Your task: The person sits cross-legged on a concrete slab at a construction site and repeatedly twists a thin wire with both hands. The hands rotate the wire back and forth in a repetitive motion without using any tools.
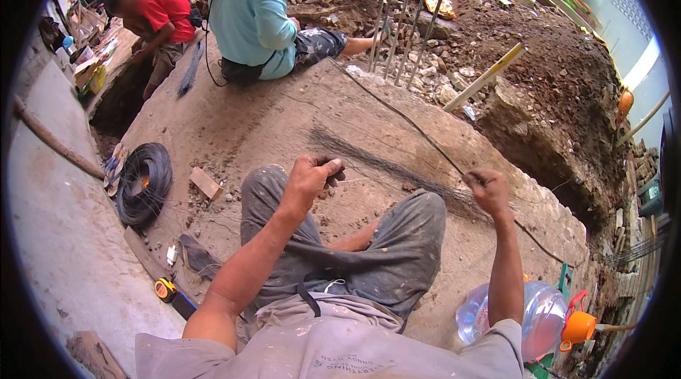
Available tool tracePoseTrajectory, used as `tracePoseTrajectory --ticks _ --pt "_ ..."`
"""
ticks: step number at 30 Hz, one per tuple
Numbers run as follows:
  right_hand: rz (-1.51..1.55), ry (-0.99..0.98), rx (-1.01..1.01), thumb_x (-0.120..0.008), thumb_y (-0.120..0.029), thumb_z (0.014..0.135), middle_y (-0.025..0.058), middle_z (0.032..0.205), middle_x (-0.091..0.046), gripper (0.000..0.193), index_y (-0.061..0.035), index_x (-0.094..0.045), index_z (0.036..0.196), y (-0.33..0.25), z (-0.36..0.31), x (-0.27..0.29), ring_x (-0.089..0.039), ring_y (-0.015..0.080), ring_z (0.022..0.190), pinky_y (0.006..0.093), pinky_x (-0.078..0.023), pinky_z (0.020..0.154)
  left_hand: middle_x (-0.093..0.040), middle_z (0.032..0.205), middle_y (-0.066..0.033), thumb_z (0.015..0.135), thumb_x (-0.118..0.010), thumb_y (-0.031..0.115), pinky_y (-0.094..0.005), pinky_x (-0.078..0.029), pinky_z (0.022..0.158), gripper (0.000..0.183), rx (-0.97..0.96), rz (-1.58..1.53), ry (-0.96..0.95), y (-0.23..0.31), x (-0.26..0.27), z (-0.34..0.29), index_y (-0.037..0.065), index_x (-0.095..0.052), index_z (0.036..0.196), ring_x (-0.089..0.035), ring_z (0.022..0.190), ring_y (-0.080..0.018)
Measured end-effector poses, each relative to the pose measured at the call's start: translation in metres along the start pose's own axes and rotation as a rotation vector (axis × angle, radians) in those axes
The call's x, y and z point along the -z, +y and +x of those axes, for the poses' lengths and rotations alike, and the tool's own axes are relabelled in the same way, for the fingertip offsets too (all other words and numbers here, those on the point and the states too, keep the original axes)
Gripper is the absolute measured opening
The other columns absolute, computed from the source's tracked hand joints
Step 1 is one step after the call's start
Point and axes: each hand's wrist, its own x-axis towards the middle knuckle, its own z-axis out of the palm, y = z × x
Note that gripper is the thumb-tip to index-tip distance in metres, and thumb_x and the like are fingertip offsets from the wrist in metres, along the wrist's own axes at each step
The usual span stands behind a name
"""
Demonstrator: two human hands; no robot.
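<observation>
Head view: our left hand [317, 174] and right hand [488, 189] are curled, on what we cannot tell; straight wires [369, 159] already lie across the slab [234, 111], the coil [163, 179] at left left wound.

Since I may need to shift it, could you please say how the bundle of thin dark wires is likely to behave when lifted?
The bundle of thin dark wires would probably flex or sag, since its strands look very slender for their length. It may well splay or shed strands, as its left end looks fanned out and no tie shows.
</observation>
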Motion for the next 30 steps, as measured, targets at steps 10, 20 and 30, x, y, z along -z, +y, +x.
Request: tracePoseTrajectory --ticks 10,20,30 --pt "0.387 -0.114 0.143 -0.070 -0.006 0.080 0.0023 0.072 -0.066 0.008 0.0018 -0.070 0.081 -0.060 0.012 0.054 -0.057 0.0078 0.066 0.0230 -0.045 0.059 -0.067 0.074 -0.0061 0.088 -0.061 0.018 -0.0225 -0.042 0.056 0.021 -0.077 -0.151 0.127 -0.004 0.019 0.010 -0.001 -0.068 0.089 -0.053 0.058 -0.0083" --pt "0.104 -0.716 0.157 -0.071 -0.031 0.080 0.0133 0.097 -0.070 0.040 -0.0019 -0.066 0.108 -0.011 -0.018 -0.008 -0.066 0.0253 0.090 0.0333 -0.050 0.082 -0.069 0.077 -0.0083 0.087 -0.063 0.014 -0.0235 -0.048 0.062 0.020 -0.237 0.222 -0.006 0.033 0.006 -0.025 -0.003 -0.069 0.093 -0.061 0.068 -0.0099" --pt "0.812 -0.616 0.099 -0.067 -0.019 0.087 0.0008 0.070 -0.063 0.020 0.0007 -0.071 0.092 -0.115 0.001 -0.052 -0.053 0.0061 0.060 0.0227 -0.044 0.053 -0.070 0.078 -0.0098 0.084 -0.065 0.013 -0.0282 -0.050 0.066 0.019 -0.253 0.268 -0.042 0.035 0.001 -0.038 -0.003 -0.069 0.093 -0.064 0.072 -0.0134"
